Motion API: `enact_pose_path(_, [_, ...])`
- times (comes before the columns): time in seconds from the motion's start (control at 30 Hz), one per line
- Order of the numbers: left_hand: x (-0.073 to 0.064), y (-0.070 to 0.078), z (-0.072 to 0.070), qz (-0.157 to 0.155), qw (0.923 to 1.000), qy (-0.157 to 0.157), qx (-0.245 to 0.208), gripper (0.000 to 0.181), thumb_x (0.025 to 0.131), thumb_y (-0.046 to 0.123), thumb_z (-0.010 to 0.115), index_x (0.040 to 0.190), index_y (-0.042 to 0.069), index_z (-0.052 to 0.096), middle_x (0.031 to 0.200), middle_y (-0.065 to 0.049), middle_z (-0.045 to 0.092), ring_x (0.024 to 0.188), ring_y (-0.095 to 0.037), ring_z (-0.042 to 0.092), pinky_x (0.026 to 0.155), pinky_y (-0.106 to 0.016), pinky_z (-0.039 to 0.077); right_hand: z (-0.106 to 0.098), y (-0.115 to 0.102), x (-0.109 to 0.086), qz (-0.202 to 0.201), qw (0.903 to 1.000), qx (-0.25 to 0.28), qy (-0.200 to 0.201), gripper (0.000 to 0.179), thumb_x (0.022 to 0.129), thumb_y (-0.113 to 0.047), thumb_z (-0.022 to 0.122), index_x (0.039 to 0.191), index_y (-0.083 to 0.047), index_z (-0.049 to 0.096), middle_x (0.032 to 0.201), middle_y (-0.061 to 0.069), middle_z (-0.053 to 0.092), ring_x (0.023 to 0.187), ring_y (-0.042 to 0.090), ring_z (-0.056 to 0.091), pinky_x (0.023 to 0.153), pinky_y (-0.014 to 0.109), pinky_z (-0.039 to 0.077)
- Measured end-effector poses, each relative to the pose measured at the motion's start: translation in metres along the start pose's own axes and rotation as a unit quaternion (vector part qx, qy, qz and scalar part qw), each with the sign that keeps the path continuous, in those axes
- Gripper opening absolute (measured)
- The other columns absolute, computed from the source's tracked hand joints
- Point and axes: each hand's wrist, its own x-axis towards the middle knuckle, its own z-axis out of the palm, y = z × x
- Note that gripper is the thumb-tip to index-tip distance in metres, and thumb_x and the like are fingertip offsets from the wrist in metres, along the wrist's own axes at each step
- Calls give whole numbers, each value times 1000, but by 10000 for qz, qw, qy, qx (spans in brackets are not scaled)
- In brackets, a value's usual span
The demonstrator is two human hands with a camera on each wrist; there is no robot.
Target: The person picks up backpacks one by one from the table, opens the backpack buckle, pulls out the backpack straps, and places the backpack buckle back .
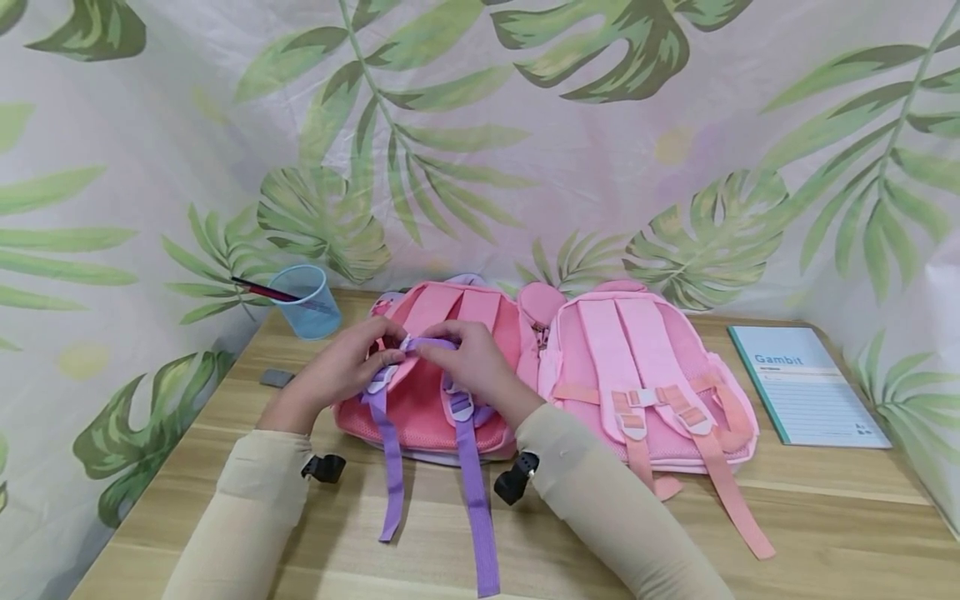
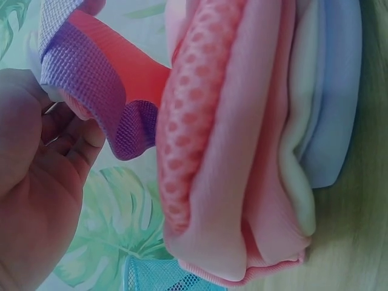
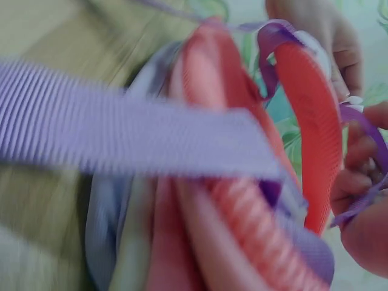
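the right wrist view blurs and crops a purple strap point(image 3: 121, 133).

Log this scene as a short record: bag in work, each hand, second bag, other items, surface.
Bag in work: coral backpack, strap side showing
Left hand: pinches white buckle
Right hand: pinches purple strap
Second bag: light pink backpack, to the right, touched by neither hand
Other items: blue mesh cup holding at least one pen; notebook; small grey object
Surface: wooden table

Wood-grain table point(image 1: 840, 525), on it coral backpack point(image 1: 429, 432), light-pink backpack point(image 1: 652, 358), blue mesh cup point(image 1: 315, 317), grey block point(image 1: 277, 378), notebook point(image 1: 810, 387)
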Motion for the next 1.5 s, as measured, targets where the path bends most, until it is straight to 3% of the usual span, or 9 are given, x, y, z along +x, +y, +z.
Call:
enact_pose_path(0.1, [0, 0, 1, 3, 10000, 14, -9, 20, 100, 5, 74, 120, 6, 69, 108, -6, 69, 96, -20, 60, 84, -32, 51, 2, -3, 1, 283, 9976, 633, 73, 24, 99, -25, 79, 119, -11, 80, 97, 9, 77, 76, 11, 62, 66, 22, 51])
enact_pose_path(0.17, [0, 1, 1, 17, 10000, 26, -7, 20, 101, 5, 74, 120, 6, 69, 108, -7, 69, 96, -20, 60, 85, -32, 51, 4, -3, 1, 363, 9964, 758, 96, 24, 99, -22, 78, 121, -11, 79, 93, 11, 75, 71, 12, 63, 62, 22, 51])
enact_pose_path(0.43, [-1, 0, 2, 115, 9999, 118, -7, 19, 100, 3, 75, 118, 6, 70, 106, -7, 69, 93, -19, 59, 82, -30, 50, 6, -1, 1, -2, 9996, 128, 263, 23, 98, -18, 77, 119, -11, 82, 116, 4, 81, 95, 13, 64, 79, 21, 50])
enact_pose_path(0.73, [0, 0, 3, 120, 9999, 103, -35, 22, 99, 3, 76, 120, 5, 70, 109, -7, 70, 96, -20, 62, 85, -31, 53, 9, -5, 6, 122, 9993, -292, 175, 23, 97, -22, 81, 118, -14, 84, 117, 1, 81, 93, 14, 64, 75, 20, 49])
enact_pose_path(1.0, [1, 0, 6, 29, 9998, 165, -98, 21, 98, 4, 77, 119, 5, 72, 109, -8, 72, 97, -21, 65, 86, -31, 55, 5, -5, 5, 57, 9988, -477, 17, 31, 98, -24, 80, 126, -10, 78, 124, 5, 78, 102, 16, 66, 89, 28, 55])
enact_pose_path(1.3, [-1, 0, 2, -333, 9990, 294, -28, 24, 98, 7, 78, 121, 7, 75, 111, -7, 75, 98, -24, 67, 87, -34, 56, -10, 4, 3, -111, 9954, -909, -276, 27, 99, -23, 79, 125, -13, 77, 106, 5, 74, 79, 15, 64, 69, 25, 53])
enact_pose_path(1.5, [-1, 1, 1, -362, 9987, 324, -143, 24, 98, 7, 78, 121, 7, 74, 111, -8, 75, 99, -24, 69, 88, -32, 56, -9, 6, 3, -266, 9950, -946, -177, 24, 99, -22, 79, 122, -14, 79, 104, 3, 74, 82, 15, 64, 73, 25, 52])
